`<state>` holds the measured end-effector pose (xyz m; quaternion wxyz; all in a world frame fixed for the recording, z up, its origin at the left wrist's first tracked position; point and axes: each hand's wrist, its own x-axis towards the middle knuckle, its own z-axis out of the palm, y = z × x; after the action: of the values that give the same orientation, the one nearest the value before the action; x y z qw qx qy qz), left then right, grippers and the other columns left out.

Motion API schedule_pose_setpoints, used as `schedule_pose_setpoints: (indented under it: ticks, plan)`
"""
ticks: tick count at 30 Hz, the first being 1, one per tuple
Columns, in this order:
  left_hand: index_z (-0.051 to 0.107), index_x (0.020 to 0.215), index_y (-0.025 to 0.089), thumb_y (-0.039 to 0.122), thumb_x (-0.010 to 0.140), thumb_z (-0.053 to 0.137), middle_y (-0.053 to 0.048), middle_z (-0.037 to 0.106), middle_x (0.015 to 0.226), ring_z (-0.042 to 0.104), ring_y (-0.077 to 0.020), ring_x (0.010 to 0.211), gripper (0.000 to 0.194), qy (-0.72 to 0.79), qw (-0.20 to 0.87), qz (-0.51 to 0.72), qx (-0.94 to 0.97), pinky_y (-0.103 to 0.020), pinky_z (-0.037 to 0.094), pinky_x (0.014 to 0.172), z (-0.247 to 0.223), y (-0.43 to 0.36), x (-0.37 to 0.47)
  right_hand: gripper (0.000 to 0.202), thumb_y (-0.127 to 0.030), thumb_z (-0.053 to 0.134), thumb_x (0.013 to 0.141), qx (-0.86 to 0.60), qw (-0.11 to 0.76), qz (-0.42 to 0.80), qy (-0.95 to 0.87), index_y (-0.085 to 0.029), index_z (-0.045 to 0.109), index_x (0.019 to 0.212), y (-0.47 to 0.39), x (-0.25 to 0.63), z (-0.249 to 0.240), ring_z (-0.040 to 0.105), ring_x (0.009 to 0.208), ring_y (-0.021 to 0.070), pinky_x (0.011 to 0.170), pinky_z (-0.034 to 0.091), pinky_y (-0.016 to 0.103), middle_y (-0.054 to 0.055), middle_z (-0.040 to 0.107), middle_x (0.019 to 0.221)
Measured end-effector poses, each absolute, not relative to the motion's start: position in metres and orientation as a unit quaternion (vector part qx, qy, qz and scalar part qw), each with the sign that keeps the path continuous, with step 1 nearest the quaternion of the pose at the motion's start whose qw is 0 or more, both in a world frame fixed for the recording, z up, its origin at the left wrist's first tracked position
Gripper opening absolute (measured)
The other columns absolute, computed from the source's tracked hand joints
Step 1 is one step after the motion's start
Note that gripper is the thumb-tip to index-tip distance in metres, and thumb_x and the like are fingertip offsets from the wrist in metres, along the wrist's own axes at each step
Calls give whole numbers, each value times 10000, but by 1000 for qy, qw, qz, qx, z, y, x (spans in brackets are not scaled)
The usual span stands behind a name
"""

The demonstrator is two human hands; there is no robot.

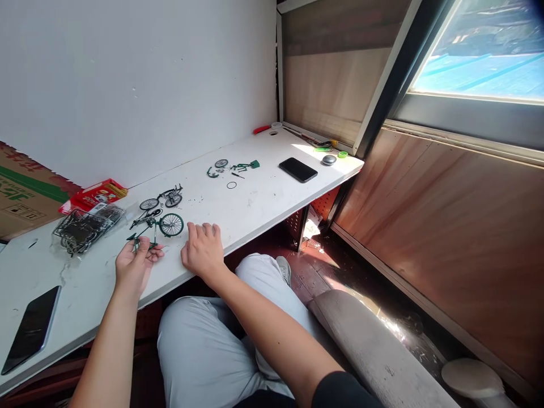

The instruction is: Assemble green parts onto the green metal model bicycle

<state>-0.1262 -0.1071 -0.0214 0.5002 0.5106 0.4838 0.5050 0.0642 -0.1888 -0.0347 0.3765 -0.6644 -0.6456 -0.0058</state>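
Observation:
My left hand (136, 262) is closed, thumb against fingers, on the frame of a small green model bicycle (154, 232). Its spoked wheel (171, 225) points toward my right hand. Just right of that wheel, my right hand (204, 249) rests at the table's front edge with its fingers curled in. Whatever lies inside those fingers, if anything, is hidden. Behind the held model, a dark model bicycle (164, 198) lies on the white table (263, 195). Small dark parts (147, 220) lie close to my left hand.
Loose green bicycle parts (242, 166) and a thin ring (232, 185) lie farther right. A bag of dark part frames (87, 226), a red box (100, 194) and a carton (25, 192) are left. Phones (32, 328) (298, 169) and a mouse (328, 160) sit near the ends.

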Motion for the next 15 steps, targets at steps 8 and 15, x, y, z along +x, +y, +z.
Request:
schedule_pose_setpoints:
  ticks: [8, 15]
  plan:
    - [607, 985, 183, 535, 617, 1002, 68, 682, 738, 674, -128, 714, 645, 497, 470, 506, 525, -272, 533, 725, -14, -112, -118, 236, -302, 531, 1012, -659, 338, -15, -672, -112, 663, 1060, -188, 65, -37, 538, 1077, 312, 1015, 423, 468, 148, 654, 1097]
    - [616, 901, 188, 593, 569, 995, 116, 680, 678, 683, -130, 760, 646, 525, 416, 485, 563, -328, 580, 786, -15, -114, -112, 260, -322, 524, 1024, -659, 347, -11, -668, -110, 662, 1082, -191, 64, -39, 548, 1062, 293, 1018, 412, 472, 132, 669, 1106]
